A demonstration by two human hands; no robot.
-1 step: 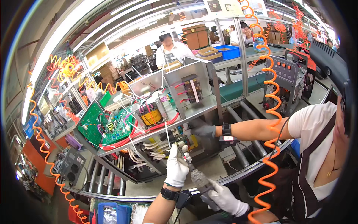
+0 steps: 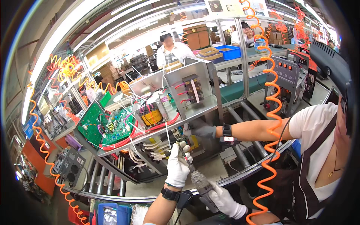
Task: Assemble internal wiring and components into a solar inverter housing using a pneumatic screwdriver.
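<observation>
A grey power screwdriver (image 2: pixel 202 183) slants up toward the lower bay of an open machine chassis (image 2: pixel 221 108). My right hand (image 2: pixel 227 200), in a white glove, is closed around its body. My left hand (image 2: pixel 177 167), also white-gloved, has its fingers closed around the narrow front shaft, beside white cables (image 2: pixel 155 148) in the bay. Whether the tip touches a screw is hidden. Close by, a co-worker's grey-gloved hand (image 2: pixel 202 132) reaches into the same bay from the right, blurred. Above sit a green circuit board (image 2: pixel 116 125), a yellow-wrapped coil (image 2: pixel 152 117) and red cables (image 2: pixel 150 131).
The chassis stands on a curved roller conveyor (image 2: pixel 101 176). An orange coiled hose (image 2: pixel 275 101) hangs between me and the co-worker at right. Blue bins (image 2: pixel 112 213) stand below the conveyor's near edge. A smaller grey machine (image 2: pixel 71 167) is at left, another (image 2: pixel 285 80) at right.
</observation>
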